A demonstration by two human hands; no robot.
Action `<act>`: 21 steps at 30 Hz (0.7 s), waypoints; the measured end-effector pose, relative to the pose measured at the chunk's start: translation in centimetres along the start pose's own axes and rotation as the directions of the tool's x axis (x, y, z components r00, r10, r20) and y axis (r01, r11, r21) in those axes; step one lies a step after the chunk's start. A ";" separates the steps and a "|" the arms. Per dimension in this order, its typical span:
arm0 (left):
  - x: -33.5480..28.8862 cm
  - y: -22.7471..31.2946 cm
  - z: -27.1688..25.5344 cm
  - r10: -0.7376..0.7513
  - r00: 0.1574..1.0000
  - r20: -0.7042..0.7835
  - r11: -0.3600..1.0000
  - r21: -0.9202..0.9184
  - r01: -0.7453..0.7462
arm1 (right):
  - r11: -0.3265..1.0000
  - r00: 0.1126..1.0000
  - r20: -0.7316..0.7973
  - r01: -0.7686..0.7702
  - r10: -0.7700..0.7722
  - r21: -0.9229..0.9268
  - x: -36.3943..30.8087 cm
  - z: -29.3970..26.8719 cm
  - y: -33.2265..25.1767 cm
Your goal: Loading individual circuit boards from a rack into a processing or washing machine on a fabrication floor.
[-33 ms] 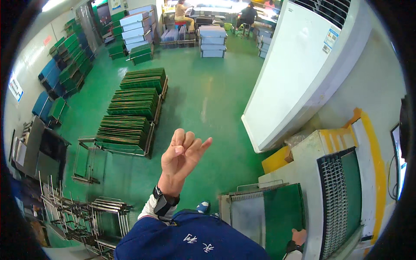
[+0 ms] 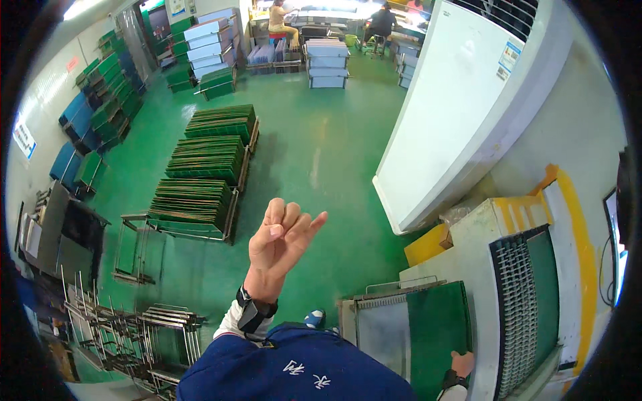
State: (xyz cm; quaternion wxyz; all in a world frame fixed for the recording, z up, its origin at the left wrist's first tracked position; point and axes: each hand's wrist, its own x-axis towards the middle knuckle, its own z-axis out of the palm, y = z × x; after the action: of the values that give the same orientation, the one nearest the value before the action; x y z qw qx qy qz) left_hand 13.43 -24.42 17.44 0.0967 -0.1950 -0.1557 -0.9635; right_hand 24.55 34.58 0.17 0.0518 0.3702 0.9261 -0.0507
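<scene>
My left hand (image 2: pixel 281 240) is raised in front of me over the green floor, with a dark wristband on the wrist. Its fingers are loosely bent and slightly apart, and it holds nothing. My right hand (image 2: pixel 461 364) is low at the right, at the near edge of a green board (image 2: pixel 438 327) that lies on a grey metal frame (image 2: pixel 381 327). It touches that edge; whether its fingers grip the board is hidden. My blue top fills the lower middle.
A cart with stacks of green boards (image 2: pixel 200 170) stands ahead on the left. Empty wire racks (image 2: pixel 134 327) lie at lower left. A tall white cabinet (image 2: pixel 468 100) and a beige machine with a mesh belt (image 2: pixel 521 294) are on the right. People sit at far benches (image 2: pixel 381 20).
</scene>
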 end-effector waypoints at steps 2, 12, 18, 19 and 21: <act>0.1 -0.5 0.4 -0.006 1.000 0.004 1.000 0.001 0.006 | 1.000 1.000 -0.007 -0.011 0.011 0.027 -0.4 -0.6 0.0; -0.8 -2.8 1.0 -0.092 0.993 0.072 0.986 -0.133 0.101 | 0.996 0.992 -0.105 0.079 -0.074 0.046 -0.1 1.4 1.9; -0.5 -4.5 2.6 -0.033 0.994 0.101 0.998 -0.055 0.038 | 0.976 0.984 0.099 0.129 -0.148 0.176 -3.7 -2.3 -0.7; -0.4 -4.9 2.9 -0.023 0.997 0.075 0.999 -0.034 0.026 | 0.967 0.979 0.033 0.193 -0.201 0.169 -2.6 0.1 2.0; -0.1 -5.6 2.9 -0.012 0.999 0.048 1.000 -0.012 0.012 | 0.936 0.944 -0.089 0.327 -0.317 0.130 -1.5 2.8 4.7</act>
State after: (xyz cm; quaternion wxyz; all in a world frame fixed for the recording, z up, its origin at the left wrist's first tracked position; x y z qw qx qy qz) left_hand 13.19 -18.15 18.47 0.0858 -0.2178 -0.1534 -0.9600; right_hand 29.04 36.62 -2.71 -0.0149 0.2179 0.9694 -0.1125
